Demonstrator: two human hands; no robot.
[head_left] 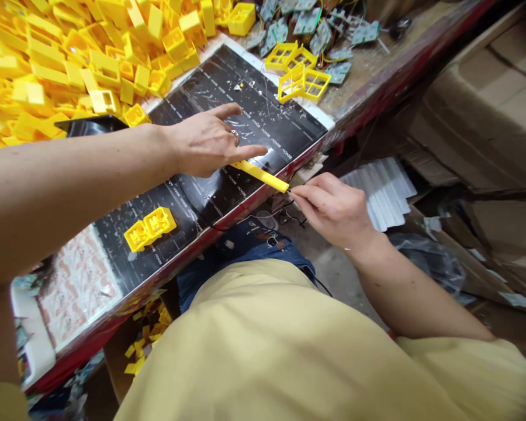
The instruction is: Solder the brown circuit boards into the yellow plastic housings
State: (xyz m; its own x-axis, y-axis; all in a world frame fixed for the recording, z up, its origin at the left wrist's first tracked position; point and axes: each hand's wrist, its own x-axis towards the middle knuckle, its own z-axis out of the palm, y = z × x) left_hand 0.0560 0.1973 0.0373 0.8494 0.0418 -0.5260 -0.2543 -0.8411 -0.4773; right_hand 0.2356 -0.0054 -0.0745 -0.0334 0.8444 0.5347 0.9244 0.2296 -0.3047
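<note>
My left hand is over the black bench mat, palm down. Two of its fingers stretch out while the middle ones curl under, around the far end of a slim yellow bar; the grip itself is hidden beneath the hand. The bar slants out past the bench edge. At its near end my right hand pinches a thin dark piece, too small to name. A joined pair of yellow plastic housings with small parts inside lies on the mat, left of my hands.
A large heap of yellow plastic housings covers the far left of the bench. Yellow window-like frames and small wired circuit boards lie at the back. A black cable crosses the mat. Cardboard boxes stand on the right.
</note>
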